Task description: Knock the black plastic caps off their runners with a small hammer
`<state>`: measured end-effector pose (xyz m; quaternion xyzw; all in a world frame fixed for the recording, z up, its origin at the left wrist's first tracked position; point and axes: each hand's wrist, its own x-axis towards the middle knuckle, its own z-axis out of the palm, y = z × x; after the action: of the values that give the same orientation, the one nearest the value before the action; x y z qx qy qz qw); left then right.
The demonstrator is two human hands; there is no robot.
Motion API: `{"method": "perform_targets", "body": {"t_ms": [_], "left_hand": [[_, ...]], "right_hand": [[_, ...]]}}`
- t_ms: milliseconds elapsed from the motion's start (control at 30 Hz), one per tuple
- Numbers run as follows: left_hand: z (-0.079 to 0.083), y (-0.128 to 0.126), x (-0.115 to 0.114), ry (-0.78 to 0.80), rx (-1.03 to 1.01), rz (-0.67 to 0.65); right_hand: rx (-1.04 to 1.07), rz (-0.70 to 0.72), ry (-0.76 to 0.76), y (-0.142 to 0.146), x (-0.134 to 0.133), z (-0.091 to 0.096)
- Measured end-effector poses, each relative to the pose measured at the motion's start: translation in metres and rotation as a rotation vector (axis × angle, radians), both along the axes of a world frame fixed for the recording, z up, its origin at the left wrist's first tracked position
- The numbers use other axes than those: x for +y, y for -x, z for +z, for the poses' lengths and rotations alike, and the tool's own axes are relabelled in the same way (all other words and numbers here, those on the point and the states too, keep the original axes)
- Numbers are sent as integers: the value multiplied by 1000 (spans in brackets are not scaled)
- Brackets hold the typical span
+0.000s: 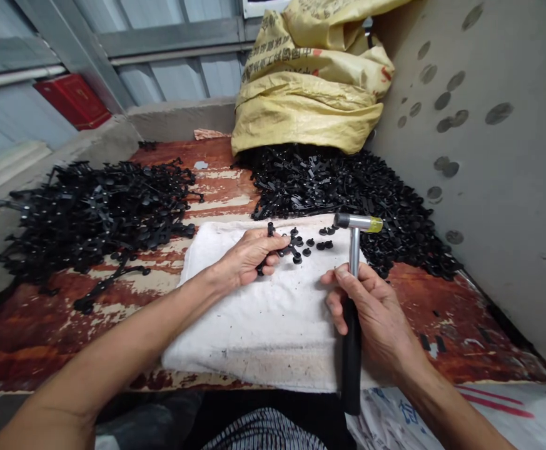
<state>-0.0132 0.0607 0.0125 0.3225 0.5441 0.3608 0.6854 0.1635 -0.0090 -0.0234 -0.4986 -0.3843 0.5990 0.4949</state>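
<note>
Nearest, a folded white towel (254, 331) lies on the peeling red tabletop (66, 337). The left hand (249, 256) has its fingers clenched on a black plastic runner (291, 248) of moulded studs, held over the towel. The right hand (371, 319) grips a hammer (354, 250) by its black handle, with the head up. Loose black studs (324, 245) lie apart at 12 o'clock. Further off, a tangled heap of runners (99, 212) sits at 10 o'clock, and a larger mound of runners (348, 194) spills from a yellow woven sack (305, 94) at 12 o'clock.
</note>
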Motion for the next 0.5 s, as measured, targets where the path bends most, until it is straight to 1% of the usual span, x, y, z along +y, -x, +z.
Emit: {"method": "perform_targets", "body": {"t_ms": [233,500], "left_hand": [[-12,-3,12,-8,46,36],[-9,-10,19,1,144,33]], "right_hand": [[77,-33,4,-1,-1,-2],[111,-21,17,-4,0,-7]]}}
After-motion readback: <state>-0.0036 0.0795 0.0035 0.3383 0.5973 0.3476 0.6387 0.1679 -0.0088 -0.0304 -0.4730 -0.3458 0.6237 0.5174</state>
